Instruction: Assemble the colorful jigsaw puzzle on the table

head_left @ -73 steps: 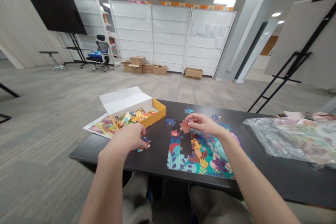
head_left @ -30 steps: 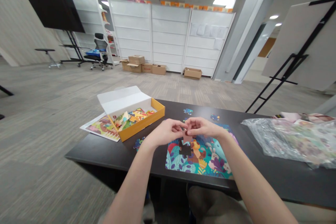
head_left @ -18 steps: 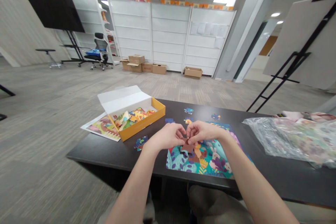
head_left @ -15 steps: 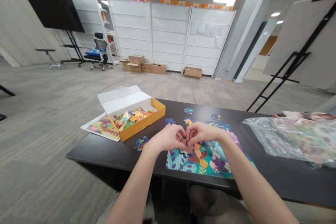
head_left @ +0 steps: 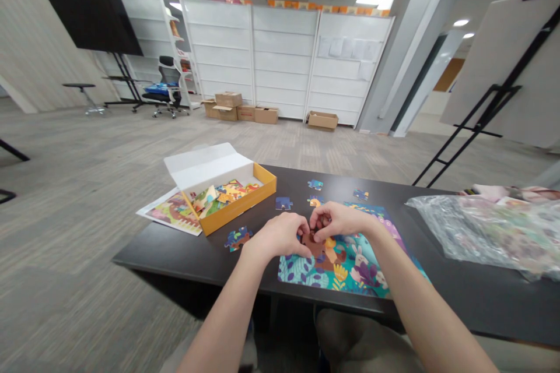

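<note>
A colourful jigsaw puzzle, partly put together, lies on the dark table in front of me. At its left part is a brown puzzle piece, level with the pieces around it as far as I can see. My left hand has its thumb and fingers bent round the left side of this piece. From the right, the curled fingers of my right hand are on its upper edge. Both hands partly cover the piece, so their exact contact is hidden.
Loose puzzle pieces lie beyond the puzzle, among them a dark blue one; others are at left. A yellow box of pieces stands on a printed sheet. Clear plastic bags cover the right side of the table.
The brown piece now sits flatter in the puzzle. My left hand has shifted slightly down, its thumb and fingers wider apart. My right hand has barely moved.
</note>
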### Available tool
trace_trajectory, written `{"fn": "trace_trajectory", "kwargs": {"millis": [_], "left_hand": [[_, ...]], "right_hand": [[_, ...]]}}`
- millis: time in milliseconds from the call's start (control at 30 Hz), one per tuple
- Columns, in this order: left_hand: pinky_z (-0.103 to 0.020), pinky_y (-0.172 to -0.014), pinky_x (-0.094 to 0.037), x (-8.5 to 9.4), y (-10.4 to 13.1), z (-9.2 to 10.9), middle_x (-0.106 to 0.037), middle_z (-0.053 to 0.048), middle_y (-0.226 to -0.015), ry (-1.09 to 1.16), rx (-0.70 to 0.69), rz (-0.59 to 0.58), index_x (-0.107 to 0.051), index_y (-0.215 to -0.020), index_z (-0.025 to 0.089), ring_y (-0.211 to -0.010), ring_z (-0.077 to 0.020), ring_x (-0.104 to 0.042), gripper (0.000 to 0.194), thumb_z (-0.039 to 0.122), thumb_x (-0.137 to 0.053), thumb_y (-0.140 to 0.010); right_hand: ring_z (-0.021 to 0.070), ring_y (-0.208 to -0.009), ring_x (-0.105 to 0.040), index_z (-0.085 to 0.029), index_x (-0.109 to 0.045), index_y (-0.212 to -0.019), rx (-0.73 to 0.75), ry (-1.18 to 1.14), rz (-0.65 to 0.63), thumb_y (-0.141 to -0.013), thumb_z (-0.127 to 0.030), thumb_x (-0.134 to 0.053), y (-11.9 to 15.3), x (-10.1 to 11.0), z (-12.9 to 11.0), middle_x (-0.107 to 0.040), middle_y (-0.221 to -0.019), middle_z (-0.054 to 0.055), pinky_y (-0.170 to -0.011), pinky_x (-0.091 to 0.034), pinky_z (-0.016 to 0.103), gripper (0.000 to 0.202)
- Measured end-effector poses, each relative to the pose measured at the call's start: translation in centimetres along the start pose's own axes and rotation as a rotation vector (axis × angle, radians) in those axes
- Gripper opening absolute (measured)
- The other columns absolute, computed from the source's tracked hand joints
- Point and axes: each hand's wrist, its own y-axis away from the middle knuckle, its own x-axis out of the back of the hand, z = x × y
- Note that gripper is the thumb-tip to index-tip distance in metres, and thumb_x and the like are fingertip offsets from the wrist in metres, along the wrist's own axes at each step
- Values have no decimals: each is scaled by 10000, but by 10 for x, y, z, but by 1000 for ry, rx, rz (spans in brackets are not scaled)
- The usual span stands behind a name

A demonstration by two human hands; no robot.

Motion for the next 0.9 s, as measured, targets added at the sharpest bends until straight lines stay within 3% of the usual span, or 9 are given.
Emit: {"fn": "trace_trajectory", "kwargs": {"millis": [367,767,900], "left_hand": [[-280,-709,-462,3,2,6,-718,-17,-990,-102,59,-16,-717,-968,252,-933,-245,-661,439,461,-856,-608],[-245,-657,-460,-4,-8,-10,-701,-23,-889,42,39,-29,-724,-970,192,-799,-191,-652,473,355,-903,-563],[-239,-661,-472,6,-6,-10,-705,-26,-891,104,12,-73,-717,-989,176,-775,-175,-647,409,299,-848,-622]], "right_hand": [[107,-552,-514,-182,-655,-804,-44,43,-31,-579,-452,-871,-3,-4,3,-567,-589,-63,-512,-389,222,412],[109,-568,-518,-182,-658,-801,-44,89,-18,-582,-471,-866,-3,-4,2,-584,-627,-48,-516,-376,228,418],[111,-576,-520,-182,-653,-796,-42,64,-28,-579,-472,-869,-2,-4,2,-578,-620,-50,-519,-378,227,422]]}}
